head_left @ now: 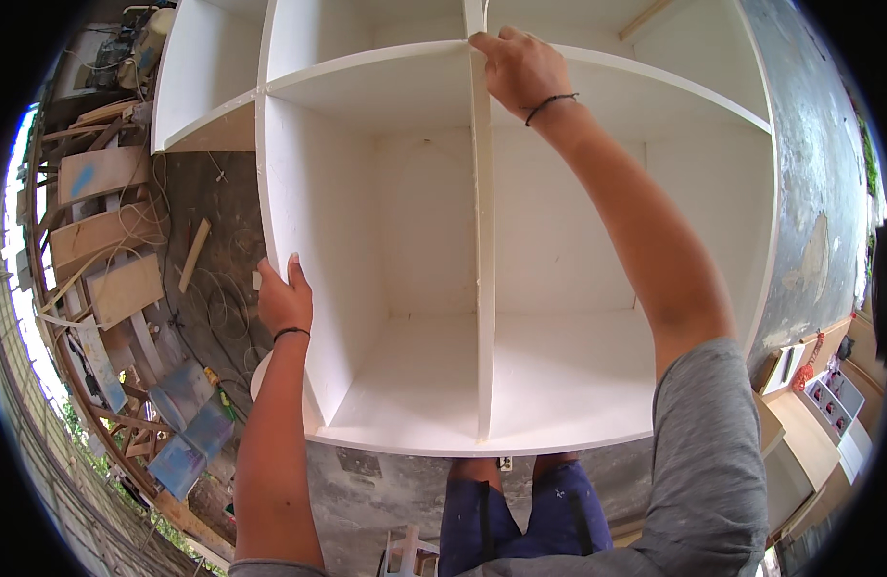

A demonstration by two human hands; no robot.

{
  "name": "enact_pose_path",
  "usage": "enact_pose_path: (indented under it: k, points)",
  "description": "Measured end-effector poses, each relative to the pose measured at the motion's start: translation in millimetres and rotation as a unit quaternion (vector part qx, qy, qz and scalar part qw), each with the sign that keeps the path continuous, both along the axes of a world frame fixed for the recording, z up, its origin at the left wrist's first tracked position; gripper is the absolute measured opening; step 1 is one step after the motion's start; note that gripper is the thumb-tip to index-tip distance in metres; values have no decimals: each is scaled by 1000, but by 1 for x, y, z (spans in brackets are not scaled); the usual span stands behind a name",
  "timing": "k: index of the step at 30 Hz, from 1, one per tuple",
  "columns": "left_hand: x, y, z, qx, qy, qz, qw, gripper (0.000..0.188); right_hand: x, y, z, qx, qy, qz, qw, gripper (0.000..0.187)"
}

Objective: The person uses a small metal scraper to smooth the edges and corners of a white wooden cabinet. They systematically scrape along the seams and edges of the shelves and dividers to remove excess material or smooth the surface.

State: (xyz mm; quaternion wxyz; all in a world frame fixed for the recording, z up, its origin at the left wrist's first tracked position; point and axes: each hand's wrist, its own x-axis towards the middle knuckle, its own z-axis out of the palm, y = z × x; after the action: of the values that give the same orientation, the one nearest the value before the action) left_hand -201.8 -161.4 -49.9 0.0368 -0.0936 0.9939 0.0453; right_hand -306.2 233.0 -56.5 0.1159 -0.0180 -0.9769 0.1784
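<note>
Cabinet (559,240), white, open-fronted, of painted board, divided by a shelf and an upright divider (483,288) into compartments; stood directly before the person, lower edge above the knees. Left hand (284,298), dark band at wrist, wrapped around front edge of left side panel (314,250), thumb on the inner face, fingers behind and out of sight. Right hand (520,69), also banded, closed over the crossing of divider and shelf (386,72), fingers curled down over the edge. Judged stiff and bulky, likely heavy enough to want both hands; painted faces smooth and probably slippery, so panel edges and joints offered the surest hold; thin front edges and corners probably prone to chipping. Wooden planks (102,236), offcuts and loose cord (217,288) lay on the ground at left; low furniture (809,423) sat at lower right.
</note>
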Motion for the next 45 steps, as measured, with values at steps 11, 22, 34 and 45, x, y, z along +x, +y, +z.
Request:
enact_pose_path:
  k: [11,22,34,45]
  points:
    - [-1,1,-1,-29,-5,0,1000,47,116,-19,-7,-31,63,217,974,33]
    - [1,-4,-6,-39,10,-18,999,51,111,-10,-12,-150,-23,64,986,30]
    - [3,-3,-11,-71,30,-44,996,59,131,-19,-27,-116,119,192,967,22]
    - [2,-2,-17,-75,44,-56,995,57,97,6,-23,-207,43,57,976,27]
